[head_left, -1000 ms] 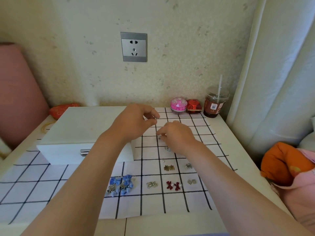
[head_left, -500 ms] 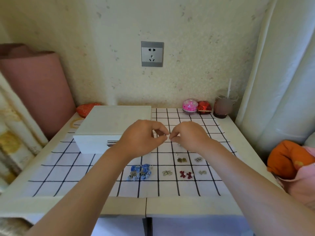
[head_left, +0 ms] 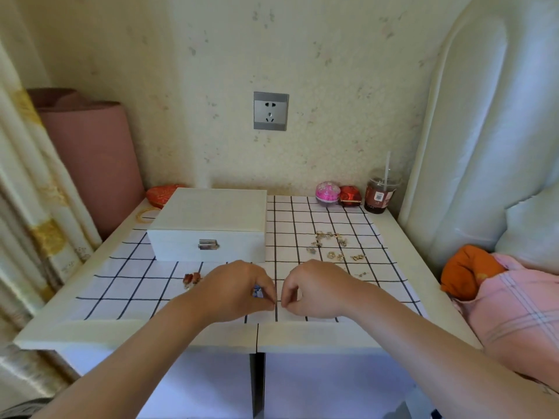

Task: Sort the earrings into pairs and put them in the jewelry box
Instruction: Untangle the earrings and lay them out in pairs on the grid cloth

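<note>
Fingers (head_left: 270, 298) of L hand (head_left: 239, 291) + R hand (head_left: 317, 288) pinched, tips nearly touching (contents too small to tell); jewelry box (head_left: 208, 225) closed.

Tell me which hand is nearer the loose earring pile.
Right. The right hand lies just in front of the pile, slightly left of it; the left hand sits farther left, in front of the box.
</note>
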`<state>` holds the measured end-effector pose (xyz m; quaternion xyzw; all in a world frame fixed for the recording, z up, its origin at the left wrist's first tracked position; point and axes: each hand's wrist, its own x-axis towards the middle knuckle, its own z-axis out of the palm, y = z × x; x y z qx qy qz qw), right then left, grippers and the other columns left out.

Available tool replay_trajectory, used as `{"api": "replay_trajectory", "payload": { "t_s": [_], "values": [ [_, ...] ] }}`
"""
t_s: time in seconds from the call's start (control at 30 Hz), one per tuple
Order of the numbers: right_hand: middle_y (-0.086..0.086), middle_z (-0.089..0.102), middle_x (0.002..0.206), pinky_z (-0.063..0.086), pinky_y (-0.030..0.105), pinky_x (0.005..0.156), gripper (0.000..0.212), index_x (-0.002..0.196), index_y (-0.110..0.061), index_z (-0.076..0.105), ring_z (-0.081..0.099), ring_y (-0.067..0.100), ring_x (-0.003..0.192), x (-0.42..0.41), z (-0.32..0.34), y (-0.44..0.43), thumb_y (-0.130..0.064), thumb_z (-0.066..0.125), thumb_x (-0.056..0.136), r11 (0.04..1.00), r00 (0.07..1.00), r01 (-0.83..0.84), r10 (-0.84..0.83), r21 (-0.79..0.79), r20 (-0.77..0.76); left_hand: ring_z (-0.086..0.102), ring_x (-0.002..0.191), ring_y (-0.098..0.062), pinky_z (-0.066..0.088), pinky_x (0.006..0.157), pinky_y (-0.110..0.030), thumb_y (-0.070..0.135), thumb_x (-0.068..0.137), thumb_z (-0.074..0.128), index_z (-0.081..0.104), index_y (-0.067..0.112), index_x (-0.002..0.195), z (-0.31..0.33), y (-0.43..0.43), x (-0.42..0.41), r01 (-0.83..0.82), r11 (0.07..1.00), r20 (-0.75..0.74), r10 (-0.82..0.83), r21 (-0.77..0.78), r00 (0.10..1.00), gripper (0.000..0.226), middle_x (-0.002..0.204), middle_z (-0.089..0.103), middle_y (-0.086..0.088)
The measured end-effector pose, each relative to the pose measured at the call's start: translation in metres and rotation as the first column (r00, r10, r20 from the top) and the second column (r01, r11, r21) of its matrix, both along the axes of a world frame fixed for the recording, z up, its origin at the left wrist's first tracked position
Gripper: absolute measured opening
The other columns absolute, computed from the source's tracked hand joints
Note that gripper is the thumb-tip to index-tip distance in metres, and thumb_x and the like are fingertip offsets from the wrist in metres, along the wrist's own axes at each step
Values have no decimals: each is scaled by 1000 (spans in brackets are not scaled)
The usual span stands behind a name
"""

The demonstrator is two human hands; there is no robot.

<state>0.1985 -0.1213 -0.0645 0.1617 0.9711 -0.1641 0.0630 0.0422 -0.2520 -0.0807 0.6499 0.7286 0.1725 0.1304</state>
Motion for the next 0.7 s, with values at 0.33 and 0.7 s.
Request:
{"api": "replay_trajectory", "payload": {
  "t_s": [0.33,0.7],
  "values": [
    [-17,70,99,35,15,60,22,104,-33,74,59,3,89,0,-11,3,-22,65,88,999,998,-20,18,33,56,57,91,3,49,77,-19,36,89,61,70,39,100,-16,-19,-6,16,1000,-197,-21,-25,980,14,99,64,21],
    [-23,68,92,54,25,77,24,98,-38,74,62,-3,87,0,3,31,-18,67,86,985,996,74,-82,-155,-44,57,84,0,49,76,-23,53,89,55,68,39,102,11,11,-5,-63,998,-200,67,26,977,22,92,64,21]
  ]
}}
